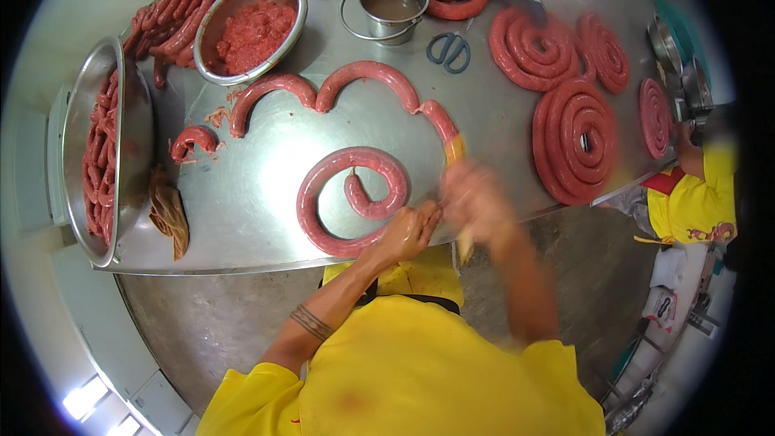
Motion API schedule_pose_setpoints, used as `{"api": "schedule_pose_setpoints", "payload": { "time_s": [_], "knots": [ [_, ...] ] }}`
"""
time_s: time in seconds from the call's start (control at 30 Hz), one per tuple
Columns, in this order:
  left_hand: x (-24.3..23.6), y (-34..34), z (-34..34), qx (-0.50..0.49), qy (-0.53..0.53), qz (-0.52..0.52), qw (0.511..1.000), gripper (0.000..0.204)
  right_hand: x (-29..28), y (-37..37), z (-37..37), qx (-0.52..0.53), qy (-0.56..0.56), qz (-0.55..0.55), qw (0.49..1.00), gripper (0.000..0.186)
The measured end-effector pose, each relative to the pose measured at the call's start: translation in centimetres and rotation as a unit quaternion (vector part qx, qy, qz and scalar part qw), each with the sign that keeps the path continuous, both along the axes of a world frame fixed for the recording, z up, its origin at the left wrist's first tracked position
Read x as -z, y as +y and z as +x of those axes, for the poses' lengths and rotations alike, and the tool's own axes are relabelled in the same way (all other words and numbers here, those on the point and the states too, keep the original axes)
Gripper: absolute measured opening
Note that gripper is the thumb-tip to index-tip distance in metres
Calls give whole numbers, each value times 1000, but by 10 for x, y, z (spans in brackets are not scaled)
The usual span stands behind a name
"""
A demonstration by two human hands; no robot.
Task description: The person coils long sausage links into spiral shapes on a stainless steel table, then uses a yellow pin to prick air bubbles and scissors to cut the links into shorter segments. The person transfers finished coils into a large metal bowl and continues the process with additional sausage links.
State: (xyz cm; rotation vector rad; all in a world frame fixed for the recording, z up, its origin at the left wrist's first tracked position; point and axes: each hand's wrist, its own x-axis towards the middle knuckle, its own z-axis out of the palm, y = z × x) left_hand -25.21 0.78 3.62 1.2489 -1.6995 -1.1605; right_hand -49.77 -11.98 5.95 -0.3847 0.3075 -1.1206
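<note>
My left hand is closed at the table's near edge, its fingers pinched on the outer end of a raw sausage that lies in a loose spiral. Right beside it, my right hand is smeared by motion, so its fingers cannot be read. A pale, yellowish casing runs into that hand from a chain of linked sausages curving across the table. More pale casing hangs below the same hand, over the edge. What lies between the two hands is hidden.
On the steel table are a bowl of red minced meat, a small bucket of liquid, scissors and big sausage coils. A basin of sausages stands left, by a brown cloth-like piece. A person in yellow works at right.
</note>
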Motion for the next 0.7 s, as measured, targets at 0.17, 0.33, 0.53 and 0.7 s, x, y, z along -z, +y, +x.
{"api": "schedule_pose_setpoints", "payload": {
  "time_s": [0.17, 0.33, 0.53, 0.7],
  "knots": [
    [-2, 31, 30, 47, -22, 114, 992, 12, -61, -49, -75, 345, 385, -48, 855, 15],
    [10, 42, 48, 44, -56, 88, 994, 11, -121, -103, -165, 305, 344, -87, 884, 13],
    [31, 32, 164, -279, -265, -88, 919, 45, 19, 12, 9, -19, 816, 6, 578, 31],
    [59, 14, 212, -208, -364, 54, 907, 36, 76, 76, 86, 36, 843, -74, 532, 57]
  ]
}}
